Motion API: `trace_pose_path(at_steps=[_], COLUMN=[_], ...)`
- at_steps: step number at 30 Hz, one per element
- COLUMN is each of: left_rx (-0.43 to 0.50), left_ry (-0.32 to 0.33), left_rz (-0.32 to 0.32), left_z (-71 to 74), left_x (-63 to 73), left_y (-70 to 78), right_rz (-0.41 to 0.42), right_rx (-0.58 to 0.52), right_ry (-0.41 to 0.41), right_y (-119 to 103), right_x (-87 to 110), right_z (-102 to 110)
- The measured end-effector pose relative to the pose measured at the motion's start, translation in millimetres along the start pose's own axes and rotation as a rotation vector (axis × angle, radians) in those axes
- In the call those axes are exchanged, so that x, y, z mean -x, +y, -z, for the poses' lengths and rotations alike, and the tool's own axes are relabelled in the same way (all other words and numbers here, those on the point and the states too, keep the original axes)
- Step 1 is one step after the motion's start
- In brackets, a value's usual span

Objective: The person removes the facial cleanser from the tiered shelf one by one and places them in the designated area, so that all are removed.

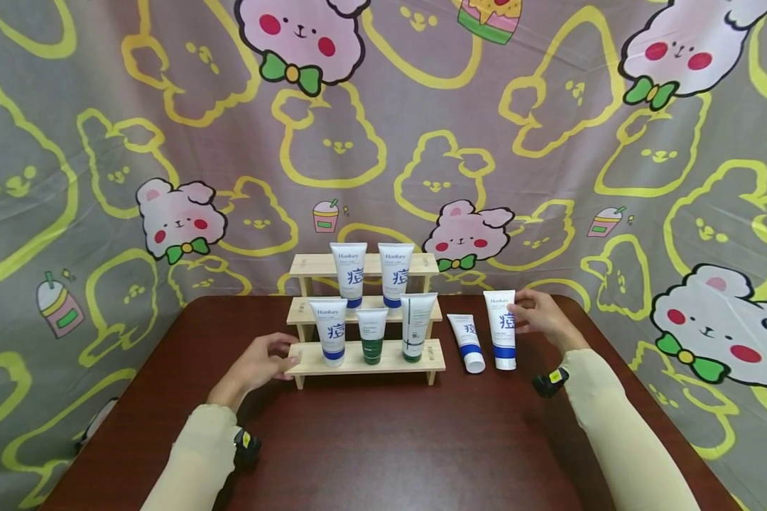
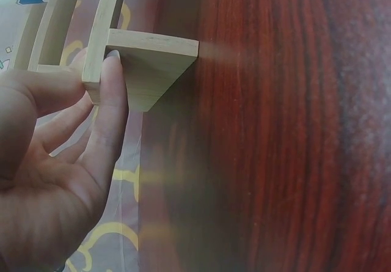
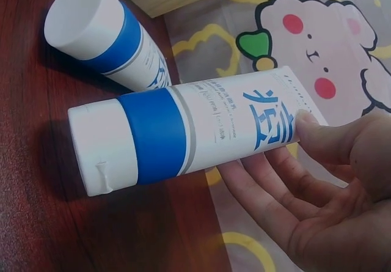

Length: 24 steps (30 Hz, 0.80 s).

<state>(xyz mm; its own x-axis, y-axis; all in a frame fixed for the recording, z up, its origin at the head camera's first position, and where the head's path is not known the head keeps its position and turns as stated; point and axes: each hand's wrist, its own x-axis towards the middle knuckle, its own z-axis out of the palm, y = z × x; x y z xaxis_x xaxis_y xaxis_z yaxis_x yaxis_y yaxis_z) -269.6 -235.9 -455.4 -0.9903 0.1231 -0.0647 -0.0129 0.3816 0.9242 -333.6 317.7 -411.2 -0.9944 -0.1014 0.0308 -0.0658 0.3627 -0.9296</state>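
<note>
My left hand [image 1: 258, 363] pinches the left end of the lowest step of a three-step wooden display rack [image 1: 307, 357]. In the left wrist view, thumb and finger lie on either face of the wooden board [image 2: 96, 52]. My right hand [image 1: 540, 317] pinches a white squeeze tube with a blue band [image 1: 501, 330] near its flat top end, cap down, right of the rack. The right wrist view shows the thumb over its printed front [image 3: 229, 122]. Beside it, a similar tube [image 1: 466, 341] lies on the table, its white cap toward me.
The rack's lowest step bears a blue-banded tube [image 1: 330, 330] and two green-and-white tubes, a short one [image 1: 372, 333] and a taller one [image 1: 417, 323]. Two more blue-banded tubes [image 1: 350, 273] stand on the middle step. A patterned cloth [image 1: 383, 177] hangs behind the dark red table [image 1: 383, 440].
</note>
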Motion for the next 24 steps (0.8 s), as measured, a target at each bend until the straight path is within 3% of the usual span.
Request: trace_pose_path(at_steps=[11, 18, 24], left_rx=[0.003, 0.005, 0.007], left_ry=[0.001, 0.001, -0.001], left_rz=[-0.025, -0.015, -0.021], left_z=[1.0, 0.3, 0.2], left_x=[-1.0, -1.2, -0.7], left_y=[-1.8, -2.8, -2.9], right_rz=[-0.023, -0.07, -0.083], right_rx=[-0.007, -0.002, -0.012], right_ry=[0.061, 0.145, 0.156], right_y=[4.6, 10.9, 14.8], right_x=[-4.0, -5.9, -8.4], right_z=[-1.6, -3.4, -3.8])
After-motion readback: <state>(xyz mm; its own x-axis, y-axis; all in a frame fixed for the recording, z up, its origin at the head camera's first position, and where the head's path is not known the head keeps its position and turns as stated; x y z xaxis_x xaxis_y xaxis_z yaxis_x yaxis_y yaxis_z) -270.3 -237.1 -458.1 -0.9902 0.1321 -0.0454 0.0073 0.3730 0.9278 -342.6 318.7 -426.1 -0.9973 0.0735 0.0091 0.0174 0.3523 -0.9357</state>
